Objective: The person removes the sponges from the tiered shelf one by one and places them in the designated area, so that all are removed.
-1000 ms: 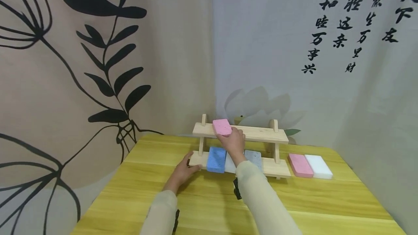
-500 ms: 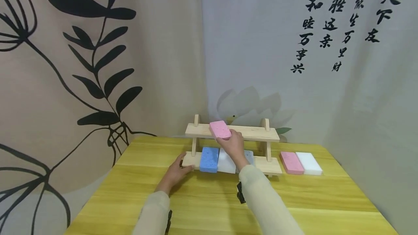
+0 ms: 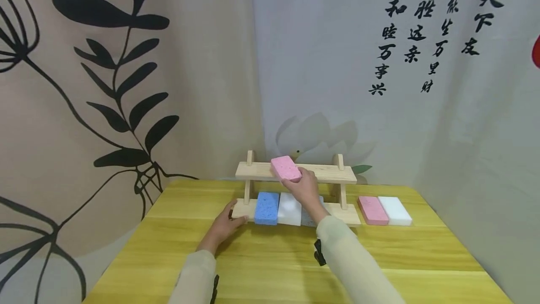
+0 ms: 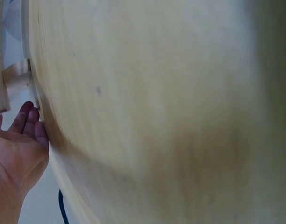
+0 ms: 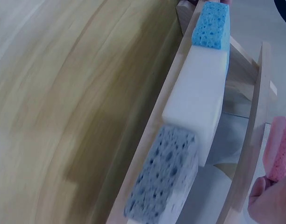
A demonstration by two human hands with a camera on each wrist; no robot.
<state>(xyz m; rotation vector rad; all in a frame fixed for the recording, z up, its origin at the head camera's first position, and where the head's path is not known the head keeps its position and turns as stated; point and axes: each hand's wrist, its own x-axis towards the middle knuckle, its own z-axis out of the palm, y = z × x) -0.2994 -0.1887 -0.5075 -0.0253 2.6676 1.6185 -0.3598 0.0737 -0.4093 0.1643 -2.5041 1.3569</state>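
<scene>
My right hand (image 3: 304,187) pinches a pink sponge (image 3: 285,168) by its right side, at the upper board of a small two-tier wooden rack (image 3: 329,173). In the right wrist view the same pink sponge (image 5: 281,148) shows beside the upper board, thumb tip at its lower edge. My left hand (image 3: 224,225) grips the left end of the rack's lower board, thumb in front and fingers round the end. On that lower board stand a blue sponge (image 3: 266,209), a white sponge (image 3: 289,209) and a grey sponge (image 3: 308,217), side by side; my right wrist partly hides the grey one.
Right of the rack, a second pink sponge (image 3: 373,210) and another white sponge (image 3: 394,211) lie side by side on the yellow wooden table (image 3: 270,266). Behind the table hangs a printed curtain (image 3: 211,83), close to the rack.
The head view has shifted, so everything sits further left in it. The pink sponge in my right hand has tilted slightly and stays at the upper board. My left hand keeps its place.
</scene>
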